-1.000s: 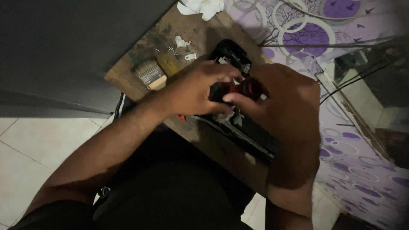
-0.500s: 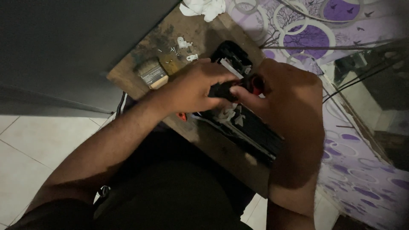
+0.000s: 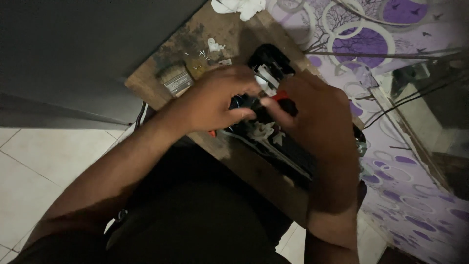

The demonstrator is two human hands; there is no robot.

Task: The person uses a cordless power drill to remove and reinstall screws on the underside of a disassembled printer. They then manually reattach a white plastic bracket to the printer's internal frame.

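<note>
A single head-worn camera looks steeply down over the person's lap, close above both hands (image 3: 273, 107). It faces a worn brown wooden table (image 3: 195, 44), with pale floor tiles (image 3: 44, 166) at left.

label: pale rect. band on paintbrush (image 3: 177, 81) | wooden board, upper left (text unreadable)

Both hands cover most of the black device (image 3: 273, 142); their grip is unclear.
</note>
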